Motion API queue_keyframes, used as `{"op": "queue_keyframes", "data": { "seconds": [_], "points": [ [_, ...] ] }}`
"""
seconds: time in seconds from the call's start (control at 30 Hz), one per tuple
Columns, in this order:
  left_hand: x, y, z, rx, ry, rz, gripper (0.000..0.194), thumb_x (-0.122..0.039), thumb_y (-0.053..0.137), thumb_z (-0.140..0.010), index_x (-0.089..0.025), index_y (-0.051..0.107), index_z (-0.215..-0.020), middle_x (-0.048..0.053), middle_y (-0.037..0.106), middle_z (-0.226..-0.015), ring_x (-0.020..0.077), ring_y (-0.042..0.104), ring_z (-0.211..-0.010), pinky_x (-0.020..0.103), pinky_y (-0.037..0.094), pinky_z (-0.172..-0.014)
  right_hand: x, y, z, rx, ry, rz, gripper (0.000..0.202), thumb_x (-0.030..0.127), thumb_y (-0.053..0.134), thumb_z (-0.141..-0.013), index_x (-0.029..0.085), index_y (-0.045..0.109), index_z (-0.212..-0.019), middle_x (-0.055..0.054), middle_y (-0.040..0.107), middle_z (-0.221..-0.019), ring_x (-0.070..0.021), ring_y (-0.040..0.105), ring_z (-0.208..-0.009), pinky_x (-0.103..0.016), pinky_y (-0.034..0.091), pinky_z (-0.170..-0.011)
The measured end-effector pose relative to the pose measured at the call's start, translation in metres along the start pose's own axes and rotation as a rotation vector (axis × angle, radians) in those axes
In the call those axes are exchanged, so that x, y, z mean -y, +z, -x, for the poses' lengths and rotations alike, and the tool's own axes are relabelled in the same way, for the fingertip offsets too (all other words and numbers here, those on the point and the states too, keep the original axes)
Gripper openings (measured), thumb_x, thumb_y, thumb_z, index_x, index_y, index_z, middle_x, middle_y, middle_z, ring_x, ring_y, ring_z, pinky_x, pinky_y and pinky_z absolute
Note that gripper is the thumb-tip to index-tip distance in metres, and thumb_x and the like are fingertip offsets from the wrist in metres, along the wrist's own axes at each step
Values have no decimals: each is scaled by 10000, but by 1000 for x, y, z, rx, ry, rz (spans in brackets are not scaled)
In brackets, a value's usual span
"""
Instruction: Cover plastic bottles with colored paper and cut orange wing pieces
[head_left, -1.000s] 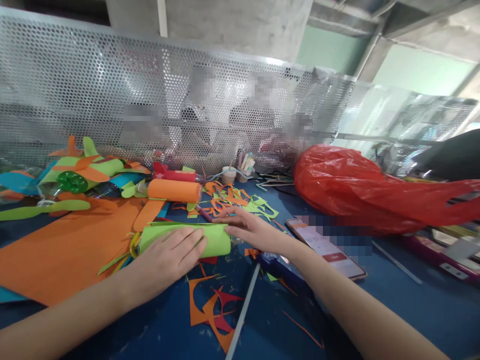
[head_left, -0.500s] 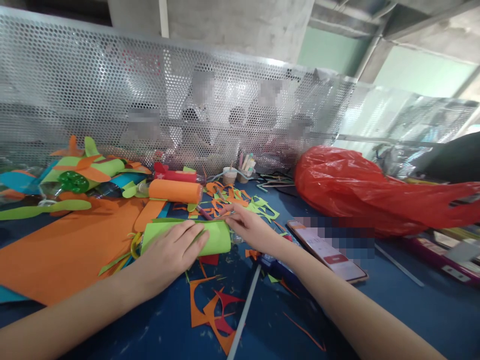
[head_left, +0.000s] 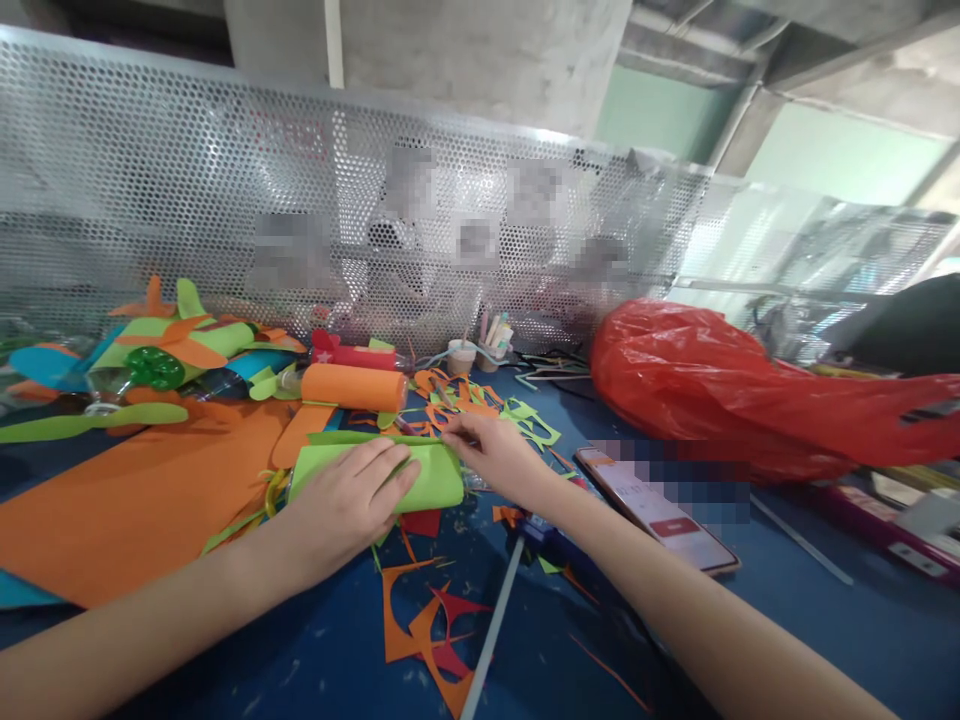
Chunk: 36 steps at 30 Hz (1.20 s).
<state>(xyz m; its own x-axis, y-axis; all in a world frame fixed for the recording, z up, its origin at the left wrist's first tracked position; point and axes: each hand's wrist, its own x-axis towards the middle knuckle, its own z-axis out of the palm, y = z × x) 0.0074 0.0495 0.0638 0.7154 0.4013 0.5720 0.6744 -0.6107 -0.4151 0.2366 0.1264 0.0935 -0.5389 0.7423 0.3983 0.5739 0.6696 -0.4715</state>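
A bottle wrapped in green paper [head_left: 439, 478] lies sideways on the blue table, and a paper edge stands up along its far side. My left hand [head_left: 360, 495] rests over the wrap, its fingers pressing on the green paper. At the right end of the roll, my right hand [head_left: 487, 450] pinches the far edge of the green paper. Just below my right forearm is a blue tool [head_left: 536, 530] with a white glue stick [head_left: 495, 625] beside it; the forearm partly hides the tool.
Orange sheets [head_left: 150, 500] and paper-covered bottles [head_left: 352, 386] lie left. Paper scraps [head_left: 420, 625] are in front and behind. A phone [head_left: 652, 505] and red plastic bag [head_left: 697, 390] are right. Cups of pens [head_left: 491, 350] stand before a perforated metal screen [head_left: 225, 190], people behind it.
My right fingers have drawn in closer along the paper's far edge. My left hand stays on the roll, and the view has shifted slightly.
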Motion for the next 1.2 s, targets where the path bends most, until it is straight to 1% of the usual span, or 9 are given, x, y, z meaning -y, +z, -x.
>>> {"op": "queue_keyframes", "data": {
  "seconds": [0.2,0.4,0.57,0.7,0.87,1.0,1.1,1.17,1.2],
  "points": [
    [2,-4,-5,22,5,-10,451,-101,595,-792,-58,589,-1241,189,701,-1183,342,652,-1086,476,603,-892,-1,7,6,-14,-79,19,148,137,525,-969,217,598,-869,-43,690,-836,-196,645,-788,-307,488,-750],
    [3,-6,-9,31,5,16,476,-90,620,-770,-33,580,-1240,197,690,-1147,348,633,-1065,495,594,-889,-4,2,10,66,-183,20,147,202,468,-1014,220,596,-945,-72,691,-911,-214,651,-843,-339,508,-799],
    [3,-5,-10,45,-11,50,460,-90,615,-776,-62,576,-1234,196,667,-1177,348,617,-1096,499,589,-904,-11,-1,0,75,-64,-47,117,212,521,-974,203,619,-910,-33,677,-828,-180,607,-746,-303,475,-706],
    [6,-3,-10,34,-34,75,466,-83,627,-776,-43,572,-1237,234,620,-1221,379,603,-1140,534,585,-911,-7,-10,-10,141,-4,-77,219,281,469,-1005,190,628,-885,-20,645,-791,-167,585,-728,-294,455,-694],
    [9,-3,-8,72,-60,104,488,-86,668,-758,-48,577,-1235,256,581,-1238,401,592,-1157,554,580,-907,0,-11,-12,284,65,-200,241,405,575,-962,178,645,-1003,-53,699,-931,-193,631,-829,-320,487,-754],
    [7,-13,-10,111,-48,145,529,-205,737,-797,-55,563,-1274,210,616,-1172,391,585,-1127,546,583,-894,2,-4,-4,262,81,-269,222,359,656,-901,177,613,-1020,-64,673,-1004,-207,627,-898,-342,503,-804],
    [5,-26,-15,125,-72,249,392,-337,677,-894,-102,619,-1202,173,632,-1125,352,603,-1065,503,595,-843,3,-4,5,268,64,-316,247,363,693,-873,195,580,-1013,-48,642,-1037,-204,614,-952,-347,504,-844],
    [6,-33,-18,122,-109,356,226,-279,536,-985,-153,663,-1123,116,647,-1044,272,627,-985,419,594,-819,6,-6,9,323,72,-378,273,362,713,-860,208,554,-1019,-32,628,-1024,-189,611,-940,-330,512,-820],
    [7,-35,-19,100,-139,403,230,-242,475,-1009,-169,678,-1088,95,649,-1013,235,632,-953,378,586,-817,7,-7,11,351,80,-414,286,360,720,-856,213,541,-1022,-24,623,-1015,-182,610,-927,-319,516,-798]
  ]
}}
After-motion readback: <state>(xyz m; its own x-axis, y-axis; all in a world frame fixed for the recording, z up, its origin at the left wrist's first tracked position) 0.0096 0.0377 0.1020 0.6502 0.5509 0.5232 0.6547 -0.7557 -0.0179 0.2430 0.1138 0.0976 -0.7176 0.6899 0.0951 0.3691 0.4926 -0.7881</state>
